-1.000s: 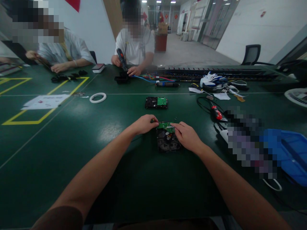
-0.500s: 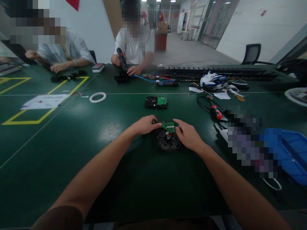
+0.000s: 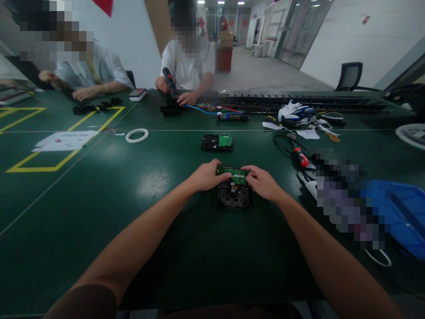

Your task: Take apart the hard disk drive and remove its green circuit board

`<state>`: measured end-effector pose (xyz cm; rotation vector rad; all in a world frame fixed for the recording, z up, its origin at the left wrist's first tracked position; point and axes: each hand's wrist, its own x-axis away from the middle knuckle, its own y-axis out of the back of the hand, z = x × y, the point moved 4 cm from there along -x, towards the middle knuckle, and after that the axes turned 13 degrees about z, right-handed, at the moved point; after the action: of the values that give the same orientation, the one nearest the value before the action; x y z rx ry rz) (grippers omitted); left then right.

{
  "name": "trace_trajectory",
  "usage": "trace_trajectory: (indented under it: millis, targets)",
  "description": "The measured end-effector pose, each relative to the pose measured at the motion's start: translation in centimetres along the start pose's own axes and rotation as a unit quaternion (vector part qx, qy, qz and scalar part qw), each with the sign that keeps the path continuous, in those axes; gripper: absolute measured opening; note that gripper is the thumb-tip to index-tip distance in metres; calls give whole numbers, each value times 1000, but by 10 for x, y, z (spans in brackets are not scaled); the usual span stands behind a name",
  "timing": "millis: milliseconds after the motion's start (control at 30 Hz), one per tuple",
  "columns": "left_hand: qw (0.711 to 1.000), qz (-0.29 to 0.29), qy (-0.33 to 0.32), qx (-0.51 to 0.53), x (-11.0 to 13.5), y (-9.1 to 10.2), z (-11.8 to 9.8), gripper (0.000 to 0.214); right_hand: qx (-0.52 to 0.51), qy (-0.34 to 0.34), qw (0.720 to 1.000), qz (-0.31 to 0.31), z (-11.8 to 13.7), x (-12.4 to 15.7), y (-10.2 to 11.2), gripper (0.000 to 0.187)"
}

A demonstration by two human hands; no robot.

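Note:
A black hard drive [image 3: 233, 197] lies flat on the green table in front of me, its underside up. Over its far end is a green circuit board [image 3: 238, 176] with a small white label. My left hand [image 3: 210, 175] grips the board's left end, thumb across the top and fingers at the far edge. At the right end, my right hand [image 3: 260, 180] pinches the board's edge between bent fingers and thumb. Whether the board is seated on the drive or slightly raised I cannot tell. Farther out sits a second hard drive [image 3: 212, 142] with a brighter green board.
A red-and-black screwdriver [image 3: 301, 157], a blue basket [image 3: 407, 208] and gloves [image 3: 294, 111] are on the right. A white ring [image 3: 137, 135] and paper sheets [image 3: 63, 141] lie left. Across the table, a co-worker's hand holds a power screwdriver [image 3: 169, 82]; another person sits farther left.
My left thumb has slid a little farther right over the circuit board. The view has shifted slightly; the hard drives stay in place.

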<state>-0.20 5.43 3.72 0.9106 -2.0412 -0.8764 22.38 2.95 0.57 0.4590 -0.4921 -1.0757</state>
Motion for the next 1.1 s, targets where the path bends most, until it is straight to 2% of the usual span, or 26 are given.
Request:
trace_trajectory:
  millis: [133, 300, 433, 567, 733, 1100]
  targets:
    - [995, 7, 35, -88, 19, -1, -20, 104, -71, -20, 997, 36, -1, 6, 1, 49]
    - [988, 47, 54, -134, 43, -24, -55, 124, -70, -21, 997, 36, -1, 11, 3, 46]
    - [985, 62, 70, -147, 52, -42, -71, 139, -79, -26, 996, 28, -4, 11, 3, 42]
    - [981, 67, 88, -159, 53, -50, -73, 139, -122, -52, 991, 22, -6, 11, 4, 42]
    - [976, 87, 82, -182, 50, -51, -71, 122, -160, -63, 985, 32, 0, 13, 5, 46]
    - [977, 81, 87, -175, 49, -51, -71, 129, -145, -66, 987, 32, -1, 13, 5, 48]
